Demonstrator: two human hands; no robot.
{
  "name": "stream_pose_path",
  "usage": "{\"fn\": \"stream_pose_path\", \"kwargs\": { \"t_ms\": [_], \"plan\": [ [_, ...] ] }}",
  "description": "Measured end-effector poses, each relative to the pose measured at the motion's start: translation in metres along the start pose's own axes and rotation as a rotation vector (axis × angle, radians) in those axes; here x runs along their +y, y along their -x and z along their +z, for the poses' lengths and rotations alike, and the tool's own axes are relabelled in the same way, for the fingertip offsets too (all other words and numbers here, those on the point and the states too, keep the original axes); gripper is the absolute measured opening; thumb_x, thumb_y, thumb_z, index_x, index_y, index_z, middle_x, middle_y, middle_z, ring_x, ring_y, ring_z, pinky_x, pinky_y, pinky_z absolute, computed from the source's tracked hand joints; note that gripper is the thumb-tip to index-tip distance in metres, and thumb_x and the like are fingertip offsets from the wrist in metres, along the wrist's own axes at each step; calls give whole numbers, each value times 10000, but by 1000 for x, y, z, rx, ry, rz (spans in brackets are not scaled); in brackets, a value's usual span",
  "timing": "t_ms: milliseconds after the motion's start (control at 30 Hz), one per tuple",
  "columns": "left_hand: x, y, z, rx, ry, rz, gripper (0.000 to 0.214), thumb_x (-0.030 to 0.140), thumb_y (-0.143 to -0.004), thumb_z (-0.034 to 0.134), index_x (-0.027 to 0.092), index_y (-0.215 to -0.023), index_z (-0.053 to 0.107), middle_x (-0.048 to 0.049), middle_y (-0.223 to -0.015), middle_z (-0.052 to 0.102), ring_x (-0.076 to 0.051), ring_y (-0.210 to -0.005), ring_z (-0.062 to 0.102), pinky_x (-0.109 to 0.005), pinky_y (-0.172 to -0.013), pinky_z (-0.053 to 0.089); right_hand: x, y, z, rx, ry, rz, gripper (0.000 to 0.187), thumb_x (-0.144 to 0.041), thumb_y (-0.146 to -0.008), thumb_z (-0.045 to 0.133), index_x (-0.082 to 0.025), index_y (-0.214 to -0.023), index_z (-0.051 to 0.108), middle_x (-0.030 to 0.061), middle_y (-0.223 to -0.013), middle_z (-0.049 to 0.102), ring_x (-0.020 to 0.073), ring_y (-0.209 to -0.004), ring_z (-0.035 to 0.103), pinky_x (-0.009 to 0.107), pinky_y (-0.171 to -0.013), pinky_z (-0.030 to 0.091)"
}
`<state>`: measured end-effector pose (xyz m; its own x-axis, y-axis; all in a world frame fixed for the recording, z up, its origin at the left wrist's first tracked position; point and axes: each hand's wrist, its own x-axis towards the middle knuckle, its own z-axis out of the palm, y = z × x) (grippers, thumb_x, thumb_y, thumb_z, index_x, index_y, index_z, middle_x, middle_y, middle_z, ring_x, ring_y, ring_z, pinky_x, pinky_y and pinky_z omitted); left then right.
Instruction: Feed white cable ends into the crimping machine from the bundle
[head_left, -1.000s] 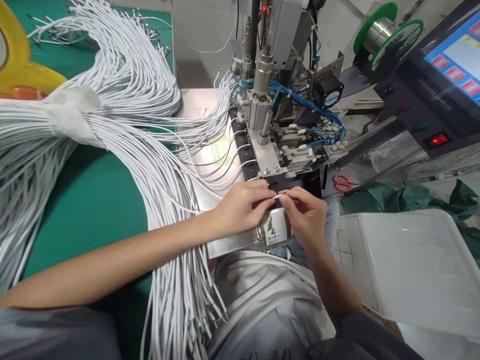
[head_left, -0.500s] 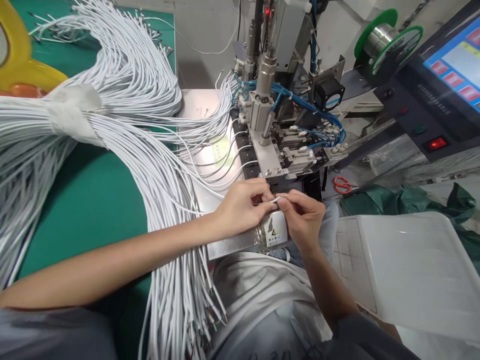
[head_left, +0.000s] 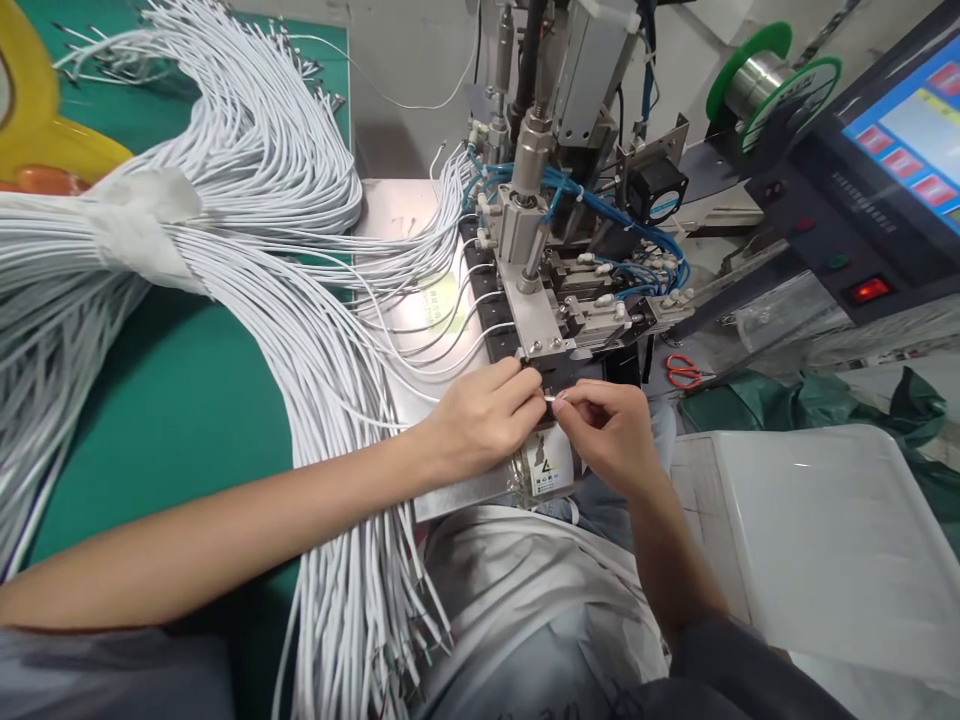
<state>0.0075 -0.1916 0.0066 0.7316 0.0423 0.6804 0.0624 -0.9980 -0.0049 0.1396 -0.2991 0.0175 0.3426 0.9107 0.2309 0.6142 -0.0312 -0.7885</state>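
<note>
My left hand (head_left: 484, 420) and my right hand (head_left: 611, 430) meet at the front of a small machine (head_left: 547, 290), both pinching the end of one thin white wire (head_left: 553, 399). The fingertips sit just below the machine's black jaw. A big bundle of white wires (head_left: 247, 230) fans across the green mat (head_left: 172, 400) from the left, and a few strands run into the machine's row of slots. A sticker with a warning triangle (head_left: 551, 462) lies under my hands on the metal plate (head_left: 450, 490).
A touch-screen control box (head_left: 892, 160) with a lit red switch stands at the right. Behind the machine sits a green spool (head_left: 772, 75). Red-handled scissors (head_left: 686, 370) lie right of the machine. A white plastic bin (head_left: 817, 530) is at lower right, yellow tape roll (head_left: 37, 120) upper left.
Both hands shifted slightly up toward the machine's jaw, still pinching the wire end. The view drifted a little; nothing else moved.
</note>
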Motion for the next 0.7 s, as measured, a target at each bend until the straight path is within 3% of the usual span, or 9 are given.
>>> {"fn": "stream_pose_path", "kwargs": {
  "t_ms": [100, 267, 400, 500, 600, 700],
  "plan": [
    [1, 0, 2, -11, 114, -155, 242, 87, -841, 478, 148, -615, 539, -12, -607, 486, -119, -571, 419, -257, -507, 319, 2, -2, 1, 9, -58, 28, 237, -204, -783, 547, -150, -558, 595, -50, -495, 339, 68, -477, 308, 229, -458, 259],
    [2, 0, 4, -32, 502, -438, 95, 175, -799, 622, 149, -712, 651, 6, -645, 573, -100, -608, 531, -210, -538, 408, 6, -1, 13, 214, -138, -5, 234, -238, -805, 561, -152, -602, 640, -41, -519, 379, 76, -487, 324, 238, -471, 283],
    [5, -1, 2, -43, 672, -499, 127, 123, -816, 574, 157, -818, 696, -11, -711, 621, -100, -657, 577, -212, -588, 458, 8, 1, 21, 299, -204, 38, 244, -271, -828, 548, -160, -644, 663, -24, -555, 437, 93, -523, 399, 244, -488, 334],
    [5, -3, 2, -53, 664, -552, 133, 129, -808, 571, 157, -770, 696, 4, -642, 572, -87, -586, 528, -206, -540, 425, 12, 2, 25, 349, -177, 40, 173, -272, -826, 560, -171, -766, 687, -32, -572, 440, 94, -525, 420, 241, -486, 354],
    [5, -5, 3, -45, 645, -577, 144, 146, -802, 573, 156, -711, 684, 18, -591, 522, -76, -539, 481, -202, -509, 390, 17, 3, 28, 480, -47, -28, 176, -264, -788, 613, -194, -942, 664, -43, -602, 452, 92, -518, 418, 237, -480, 380],
    [5, -5, 3, -31, 637, -585, 139, 131, -793, 574, 154, -701, 675, 23, -587, 512, -73, -539, 481, -197, -514, 388, 20, 3, 30, 563, 72, -122, 155, -256, -779, 626, -214, -927, 652, -23, -649, 500, 105, -557, 462, 248, -501, 413]
  ]
}}
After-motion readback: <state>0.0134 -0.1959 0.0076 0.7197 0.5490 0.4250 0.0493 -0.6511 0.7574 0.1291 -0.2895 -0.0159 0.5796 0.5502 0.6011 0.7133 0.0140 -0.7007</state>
